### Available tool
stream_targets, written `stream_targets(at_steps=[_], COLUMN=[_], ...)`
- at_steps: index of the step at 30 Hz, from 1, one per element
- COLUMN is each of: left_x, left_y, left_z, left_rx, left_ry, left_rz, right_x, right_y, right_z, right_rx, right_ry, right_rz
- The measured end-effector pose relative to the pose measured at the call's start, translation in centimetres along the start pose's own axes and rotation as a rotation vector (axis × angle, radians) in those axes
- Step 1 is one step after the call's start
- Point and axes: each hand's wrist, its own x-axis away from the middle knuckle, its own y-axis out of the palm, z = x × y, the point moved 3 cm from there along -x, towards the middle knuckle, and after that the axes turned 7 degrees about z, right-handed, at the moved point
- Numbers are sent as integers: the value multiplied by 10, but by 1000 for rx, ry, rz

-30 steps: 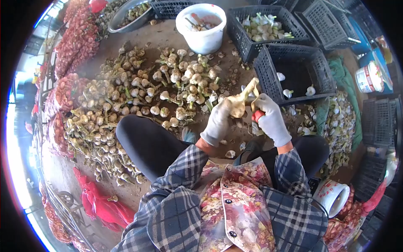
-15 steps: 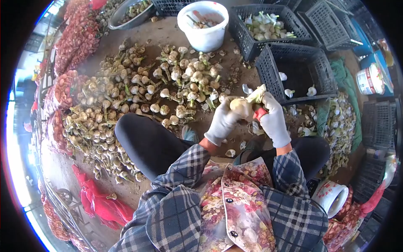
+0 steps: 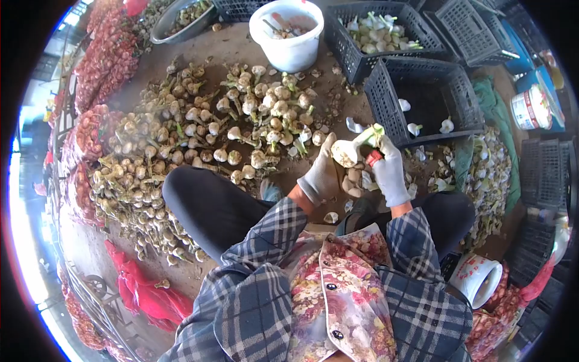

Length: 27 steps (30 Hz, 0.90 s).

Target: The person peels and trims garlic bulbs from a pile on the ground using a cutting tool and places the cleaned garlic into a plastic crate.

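A garlic bulb (image 3: 345, 153) with a thick green-white stem is between my gloved hands, over the floor in front of my lap. My left hand (image 3: 320, 176) is against the left side of the bulb, its fingers partly spread. My right hand (image 3: 389, 172) is closed round a small tool with a red handle (image 3: 374, 158), close to the stem; its blade cannot be made out. Loose peelings lie on the floor beneath. To the left spreads a large heap of untrimmed garlic (image 3: 181, 127).
A black crate (image 3: 377, 123) holds a few white bulbs; another crate (image 3: 353, 63) behind holds several. A white bucket (image 3: 294, 54) stands at the back. Red net sacks (image 3: 102, 66) line the left, a red bag (image 3: 145, 289) lies lower left, and peelings (image 3: 488, 181) are piled right.
The bulb has turned so its stem points up and right, with its surface now whiter. My left hand has opened away from it, and my right hand has lowered slightly beside the stem.
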Motion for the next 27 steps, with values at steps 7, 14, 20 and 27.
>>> stream_targets(at_steps=[7,14,20,27], left_x=[15,15,14,21], left_y=[-9,-9,-4,-12], left_z=[6,16,31,34], left_rx=[-949,-737,-1269,-790], left_ry=[634,706,744,940], left_rz=[410,366,340,488], right_x=[8,4,-7,-14], right_y=[21,25,27,36], right_z=[27,13,53,41], right_rx=[-131,144,-406,-797], right_ry=[163,11,356,481], right_rz=[114,40,240,120])
